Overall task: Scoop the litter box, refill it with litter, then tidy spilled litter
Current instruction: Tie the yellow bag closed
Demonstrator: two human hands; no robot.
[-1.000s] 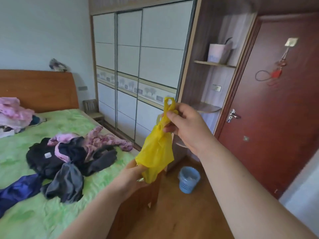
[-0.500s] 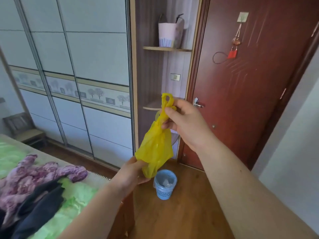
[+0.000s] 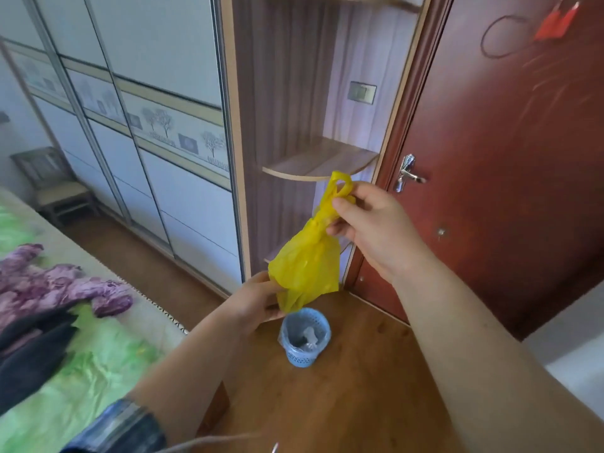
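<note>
At the far left, a bed (image 3: 98, 371) with a green cover is carrying a heap of purple and dark clothes (image 3: 49, 299), and a small wooden chair (image 3: 49, 184) is standing beyond it against the wall. A sliding wardrobe (image 3: 147, 109) with pale panels and a band of tree prints is filling the back of the room. Coming in from the lower left, the person's left hand (image 3: 255, 305) is closing its grip on the bottom of a yellow plastic bag (image 3: 305, 266), fingers curled under the crumpled plastic. The bag is hanging in the air between the two hands, in front of the corner shelves (image 3: 323, 161) and just above a small blue perforated basket (image 3: 305, 336) that is standing on the wooden floor (image 3: 327, 403) with some pale scraps inside. Further right, the right hand (image 3: 372, 223) is pinching the bag's knotted handles at the top, thumb and fingers pressed together on the plastic, holding it stretched upward. Behind that hand, a dark red door (image 3: 506, 158) with a silver lever handle (image 3: 408, 173) is standing shut, a red tassel ornament (image 3: 555, 21) hanging near its top.
</note>
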